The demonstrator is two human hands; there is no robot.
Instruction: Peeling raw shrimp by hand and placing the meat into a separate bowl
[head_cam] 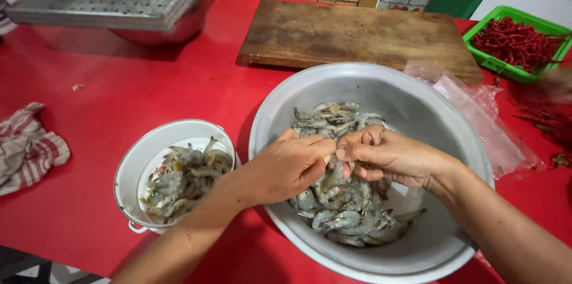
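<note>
Where hands (333,159) work: red table (119,105).

Both forearms come in bare from the near edge and angle toward each other, meeting at the middle of the view. The left hand (290,168) lies palm down, knuckles up, its fingers curled and its thumb and forefinger pinched together at the tips. The right hand (387,154) faces it from the right, wrist bent slightly, fingers folded inward and closed in a pinch. The fingertips of the two hands touch, pressed against one another.
</note>
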